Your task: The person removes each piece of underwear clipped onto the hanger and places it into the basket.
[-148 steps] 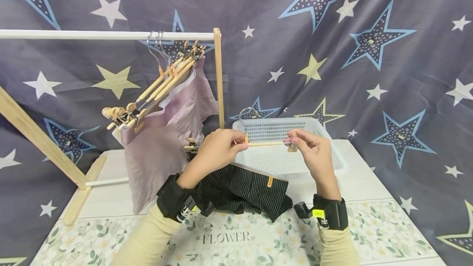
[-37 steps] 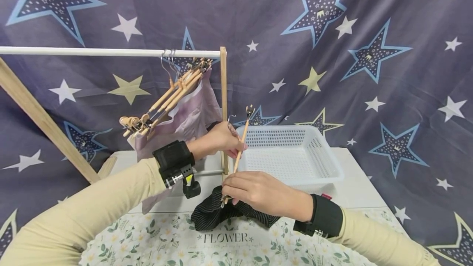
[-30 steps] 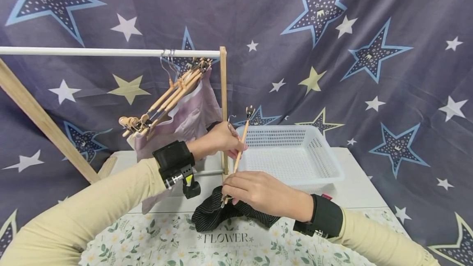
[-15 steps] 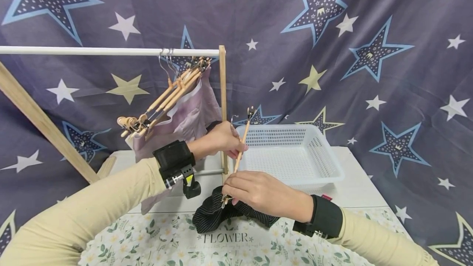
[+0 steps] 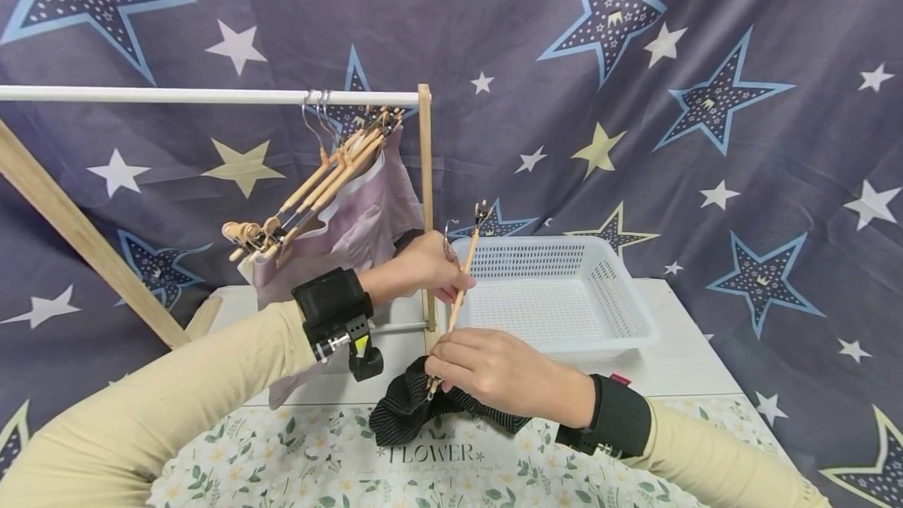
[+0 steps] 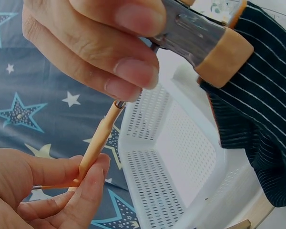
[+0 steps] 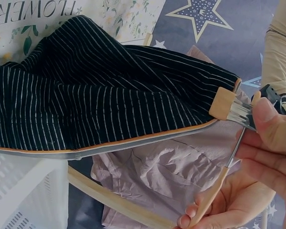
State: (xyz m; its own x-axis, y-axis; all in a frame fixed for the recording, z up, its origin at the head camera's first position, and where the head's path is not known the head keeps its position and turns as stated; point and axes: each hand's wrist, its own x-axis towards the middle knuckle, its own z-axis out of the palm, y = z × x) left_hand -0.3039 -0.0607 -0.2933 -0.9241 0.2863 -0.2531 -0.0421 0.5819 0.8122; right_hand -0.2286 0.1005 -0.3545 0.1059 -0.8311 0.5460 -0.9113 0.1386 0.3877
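Note:
In the head view my left hand pinches the middle of a wooden clip hanger beside its metal hook. The hanger stands steeply slanted, its free far clip on top. My right hand grips the lower clip between thumb and fingers. That clip's wooden pad sits on the waistband corner of a black garment with thin white stripes, as the right wrist view shows. In the head view the garment hangs bunched over the table, partly behind my right hand. The left wrist view shows the pad on the cloth too.
A rack with a white rail stands on the left, bearing several clip hangers and a pale mauve garment. Behind my right hand is a white perforated basket. A flower-print cloth covers the table's front.
Earlier both hands held the hanger nearly level before the basket. It now slants steeply, and my right hand grips the clip on the garment. Over the last second almost nothing has moved.

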